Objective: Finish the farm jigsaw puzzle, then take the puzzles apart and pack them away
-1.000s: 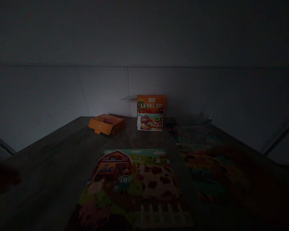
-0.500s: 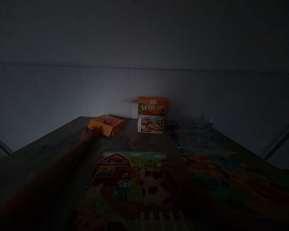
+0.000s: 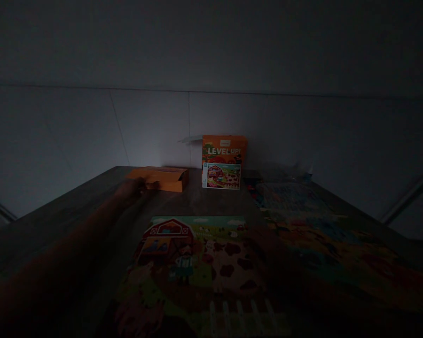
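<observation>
At the table's far left, my left hand (image 3: 132, 188) reaches to an orange cardboard box (image 3: 169, 182). Its fingers close on the box's near-left edge, blurred by dim light. The box lies flat, with its front side towards me. In front of me lies a farm jigsaw puzzle (image 3: 190, 263), with a red barn, a farmer, a spotted cow and a white fence. My right hand (image 3: 264, 239) is a dark shape by the puzzle's right edge; its fingers are lost in shadow.
Against the wall stands an orange "LEVEL UP!" box (image 3: 225, 145), with a farm picture card (image 3: 222, 176) leaning on it. A colourful picture (image 3: 324, 239) covers the table's right side. Clear plastic wrapping (image 3: 296, 171) lies behind it. The room is very dark.
The orange box has turned and come down flatter, its front side now facing me. My left hand has shifted slightly right along it. The view has tipped slightly downward.
</observation>
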{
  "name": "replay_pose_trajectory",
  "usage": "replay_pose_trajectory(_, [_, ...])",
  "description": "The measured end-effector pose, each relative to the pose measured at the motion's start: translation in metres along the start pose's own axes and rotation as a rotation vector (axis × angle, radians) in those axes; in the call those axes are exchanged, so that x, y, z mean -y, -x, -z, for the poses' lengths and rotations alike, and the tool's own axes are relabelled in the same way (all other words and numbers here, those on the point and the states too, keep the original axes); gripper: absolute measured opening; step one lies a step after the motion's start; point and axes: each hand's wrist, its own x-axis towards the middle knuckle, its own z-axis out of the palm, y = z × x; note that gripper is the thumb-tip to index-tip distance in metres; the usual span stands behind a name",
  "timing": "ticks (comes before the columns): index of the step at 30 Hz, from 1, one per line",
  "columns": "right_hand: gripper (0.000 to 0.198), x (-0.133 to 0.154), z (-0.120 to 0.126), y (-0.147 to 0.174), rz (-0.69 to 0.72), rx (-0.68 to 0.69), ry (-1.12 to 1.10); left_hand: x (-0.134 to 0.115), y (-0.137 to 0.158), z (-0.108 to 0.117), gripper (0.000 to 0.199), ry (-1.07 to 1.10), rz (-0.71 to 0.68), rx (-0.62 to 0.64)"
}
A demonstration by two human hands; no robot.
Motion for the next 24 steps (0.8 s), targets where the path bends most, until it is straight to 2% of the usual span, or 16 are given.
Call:
replay_pose_trajectory(3, [0.026, -0.005, 0.0, 0.002, -0.016, -0.017, 0.007, -0.025, 0.014, -0.018, 0.02, 0.119, 0.051, 0.055])
replay_pose_trajectory(6, [0.027, -0.008, 0.001, 0.002, -0.03, -0.01, -0.008, -0.05, 0.036, -0.034, 0.017, 0.224, 0.043, 0.112])
replay_pose_trajectory(10, [0.028, -0.008, 0.004, 0.002, -0.022, -0.003, -0.007, -0.068, 0.067, -0.056, 0.015, 0.292, 0.025, 0.156])
replay_pose_trajectory(16, [0.023, -0.007, 0.012, 0.006, -0.03, -0.001, 0.037, -0.071, 0.093, -0.079, 0.02, 0.387, 0.08, 0.228])
replay_pose_trajectory(19, [0.029, -0.009, 0.017, 0.007, -0.034, -0.001, 0.071, -0.067, 0.093, -0.082, 0.022, 0.37, 0.122, 0.266])
replay_pose_trajectory(24, [0.028, -0.011, 0.021, 0.007, -0.044, 0.004, 0.113, -0.059, 0.087, -0.081, 0.021, 0.33, 0.147, 0.294])
